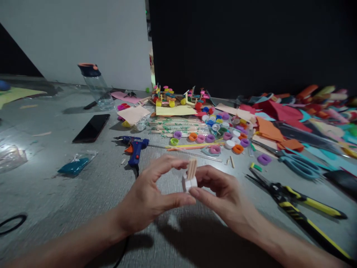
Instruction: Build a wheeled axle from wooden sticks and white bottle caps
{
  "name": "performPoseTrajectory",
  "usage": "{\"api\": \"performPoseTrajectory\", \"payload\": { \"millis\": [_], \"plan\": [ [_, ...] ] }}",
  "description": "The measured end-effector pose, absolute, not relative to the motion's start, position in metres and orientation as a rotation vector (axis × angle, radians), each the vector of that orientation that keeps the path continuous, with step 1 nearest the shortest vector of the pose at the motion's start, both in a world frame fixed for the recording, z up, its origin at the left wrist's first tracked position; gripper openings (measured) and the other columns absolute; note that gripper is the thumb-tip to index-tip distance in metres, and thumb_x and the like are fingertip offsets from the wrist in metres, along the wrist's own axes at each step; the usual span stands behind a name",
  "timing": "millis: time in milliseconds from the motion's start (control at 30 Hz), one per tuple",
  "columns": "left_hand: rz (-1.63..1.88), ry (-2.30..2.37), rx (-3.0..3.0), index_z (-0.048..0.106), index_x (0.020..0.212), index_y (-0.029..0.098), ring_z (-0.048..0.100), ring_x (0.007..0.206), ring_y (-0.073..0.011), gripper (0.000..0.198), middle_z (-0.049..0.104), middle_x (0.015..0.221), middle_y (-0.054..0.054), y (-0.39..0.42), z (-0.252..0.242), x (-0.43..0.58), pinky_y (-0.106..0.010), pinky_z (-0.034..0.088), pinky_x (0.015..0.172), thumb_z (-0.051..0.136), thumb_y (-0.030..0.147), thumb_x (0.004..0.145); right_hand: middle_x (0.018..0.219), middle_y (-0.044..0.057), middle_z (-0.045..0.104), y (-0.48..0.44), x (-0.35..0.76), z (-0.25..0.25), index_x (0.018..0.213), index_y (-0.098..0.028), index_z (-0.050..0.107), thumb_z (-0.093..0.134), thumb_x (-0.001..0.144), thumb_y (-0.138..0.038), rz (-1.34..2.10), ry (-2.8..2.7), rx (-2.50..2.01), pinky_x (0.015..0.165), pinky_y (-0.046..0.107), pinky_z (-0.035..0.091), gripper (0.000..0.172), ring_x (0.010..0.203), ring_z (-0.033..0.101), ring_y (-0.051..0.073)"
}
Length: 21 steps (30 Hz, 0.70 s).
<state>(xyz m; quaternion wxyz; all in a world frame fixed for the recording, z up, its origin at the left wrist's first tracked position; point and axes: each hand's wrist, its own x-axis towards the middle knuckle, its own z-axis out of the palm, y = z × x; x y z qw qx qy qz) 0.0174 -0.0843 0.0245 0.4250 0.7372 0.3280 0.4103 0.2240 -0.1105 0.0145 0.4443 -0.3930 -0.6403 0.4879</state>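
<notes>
Both of my hands meet above the grey table near its front edge. My left hand (pixel 152 193) pinches a white bottle cap (pixel 189 183) between thumb and forefinger. My right hand (pixel 223 191) grips the same cap from the other side. A few short wooden sticks (pixel 192 168) stand upright on the cap. A blue glue gun (pixel 135 149) lies just beyond my left hand.
Yellow-handled cutters (pixel 301 203) and teal scissors (pixel 299 163) lie to the right. Several coloured caps (pixel 220 136), chopsticks (pixel 174 126) and foam scraps (pixel 281 119) crowd the far right. A phone (pixel 91 128), a water bottle (pixel 96 85) and a small blue bag (pixel 74 165) sit to the left.
</notes>
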Motion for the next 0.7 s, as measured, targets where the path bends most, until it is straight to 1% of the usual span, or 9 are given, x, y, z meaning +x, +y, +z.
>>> {"api": "performPoseTrajectory", "payload": {
  "millis": [100, 167, 267, 333, 400, 467, 567, 700],
  "plan": [
    [0.981, 0.871, 1.890, 0.066, 0.123, 0.032, 0.059, 0.115, -0.0232, 0.054, 0.067, 0.122, -0.001, -0.085, 0.019, 0.019, -0.033, 0.046, 0.101, 0.089, 0.033, 0.073, 0.101, 0.003, 0.072, -0.109, 0.222, 0.010, 0.108, -0.023, 0.070, 0.075, 0.091, -0.031, 1.402, -1.403, -0.889, 0.080, 0.029, 0.052, 0.019, 0.089, 0.066, 0.016],
    [0.998, 0.919, 1.898, 0.066, 0.120, 0.031, 0.061, 0.107, -0.0213, 0.047, 0.069, 0.117, -0.001, -0.085, 0.017, 0.021, -0.032, 0.047, 0.096, 0.086, 0.031, 0.076, 0.100, 0.003, 0.073, -0.109, 0.221, 0.008, 0.107, -0.022, 0.070, 0.077, 0.090, -0.034, 1.485, -1.329, -0.837, 0.080, 0.029, 0.053, 0.022, 0.089, 0.067, 0.016],
    [1.016, 0.954, 1.920, 0.067, 0.109, 0.028, 0.061, 0.099, -0.0185, 0.029, 0.069, 0.105, 0.000, -0.086, 0.017, 0.022, -0.029, 0.047, 0.091, 0.080, 0.029, 0.083, 0.099, 0.003, 0.073, -0.109, 0.218, 0.008, 0.105, -0.022, 0.070, 0.077, 0.090, -0.036, 1.509, -1.313, -0.816, 0.082, 0.029, 0.055, 0.022, 0.091, 0.069, 0.017],
    [1.020, 0.953, 1.940, 0.067, 0.105, 0.027, 0.061, 0.097, -0.0176, 0.023, 0.068, 0.101, 0.001, -0.086, 0.020, 0.021, -0.027, 0.047, 0.090, 0.078, 0.026, 0.084, 0.102, 0.005, 0.074, -0.109, 0.219, 0.008, 0.106, -0.021, 0.070, 0.077, 0.091, -0.037, 1.514, -1.332, -0.817, 0.086, 0.032, 0.055, 0.023, 0.095, 0.069, 0.018],
    [1.006, 0.958, 1.945, 0.067, 0.103, 0.025, 0.060, 0.095, -0.0175, 0.020, 0.067, 0.098, 0.001, -0.086, 0.024, 0.020, -0.027, 0.047, 0.089, 0.076, 0.023, 0.084, 0.104, 0.005, 0.073, -0.108, 0.222, 0.009, 0.107, -0.021, 0.069, 0.077, 0.091, -0.036, 1.524, -1.352, -0.811, 0.087, 0.031, 0.054, 0.023, 0.096, 0.069, 0.018],
    [0.965, 0.971, 1.897, 0.068, 0.102, 0.024, 0.061, 0.093, -0.0181, 0.020, 0.068, 0.097, 0.000, -0.085, 0.027, 0.018, -0.029, 0.047, 0.088, 0.075, 0.023, 0.084, 0.100, 0.002, 0.073, -0.107, 0.226, 0.009, 0.106, -0.022, 0.069, 0.079, 0.090, -0.032, 1.497, -1.387, -0.819, 0.082, 0.027, 0.053, 0.021, 0.091, 0.068, 0.015],
    [0.831, 0.939, 1.734, 0.071, 0.106, 0.022, 0.062, 0.094, -0.0203, 0.023, 0.070, 0.101, -0.003, -0.080, 0.030, 0.015, -0.032, 0.048, 0.088, 0.074, 0.028, 0.083, 0.096, -0.001, 0.071, -0.106, 0.231, 0.010, 0.104, -0.023, 0.069, 0.080, 0.089, -0.028, 1.446, -1.457, -0.859, 0.077, 0.024, 0.050, 0.019, 0.087, 0.066, 0.013],
    [0.649, 0.859, 1.591, 0.074, 0.113, 0.022, 0.063, 0.103, -0.0237, 0.030, 0.073, 0.111, -0.006, -0.073, 0.029, 0.013, -0.038, 0.049, 0.094, 0.072, 0.033, 0.085, 0.101, 0.001, 0.073, -0.105, 0.232, 0.010, 0.109, -0.023, 0.069, 0.079, 0.089, -0.030, 1.404, -1.481, -0.889, 0.082, 0.029, 0.050, 0.023, 0.092, 0.067, 0.017]
  ]
}}
